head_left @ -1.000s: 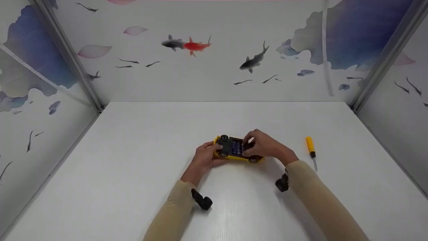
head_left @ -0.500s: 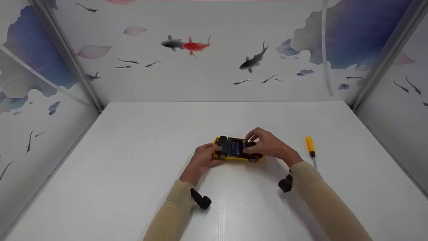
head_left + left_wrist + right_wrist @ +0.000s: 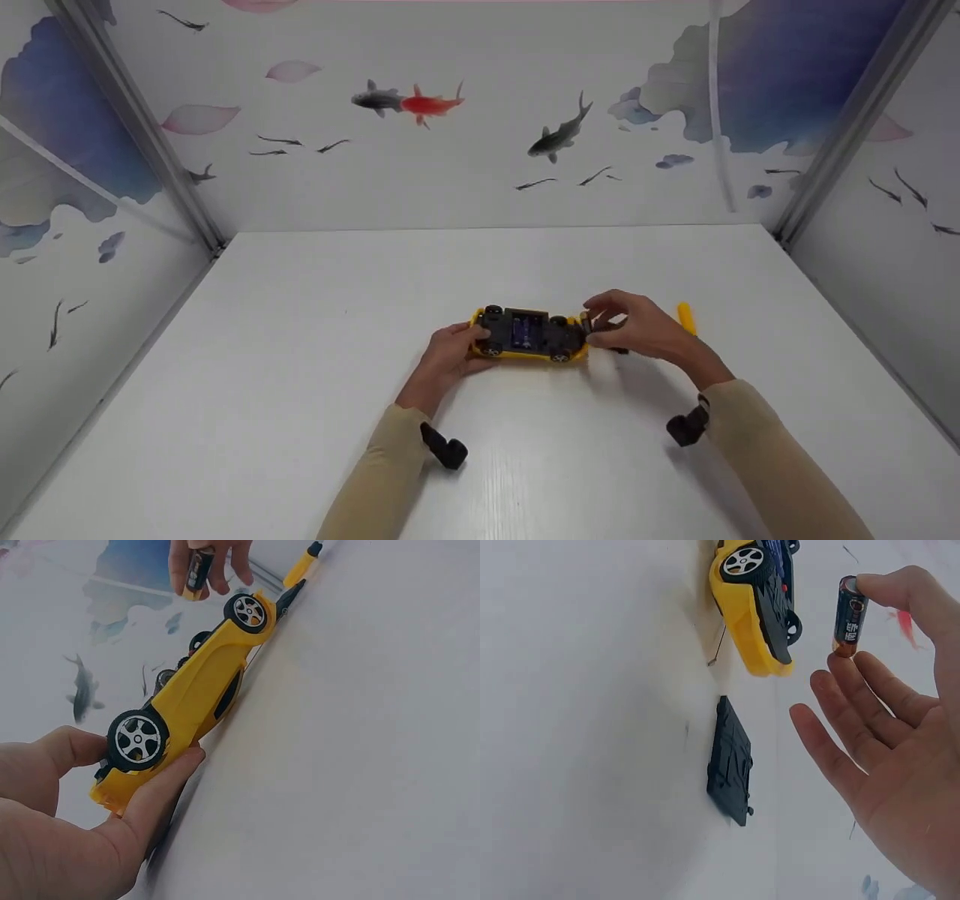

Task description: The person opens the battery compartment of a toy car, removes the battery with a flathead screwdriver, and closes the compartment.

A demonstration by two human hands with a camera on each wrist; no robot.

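A yellow toy car [image 3: 574,351] is held upside down, its dark underside up. In its uncovered battery compartment [image 3: 525,330] purple-blue batteries show. My left hand [image 3: 448,358] grips one end, thumb on the underside and fingers beneath, as the left wrist view shows on the yellow body [image 3: 187,682]. Beyond the other end, my right hand [image 3: 649,328] pinches a small dark battery with a copper-coloured end [image 3: 849,619] between thumb and fingertip, clear of the car. Its other fingers are spread. Below that hand a black battery cover [image 3: 731,761] lies on the table.
A screwdriver with a yellow handle [image 3: 686,318] lies on the white table [image 3: 262,390] to the right, partly hidden behind my right arm. Printed walls enclose the back and sides. A thin wire [image 3: 719,646] sticks out near the car in the right wrist view.
My right hand has lifted away from the compartment and moved right, with the battery now between its fingers. The left hand and car stay nearly in place.
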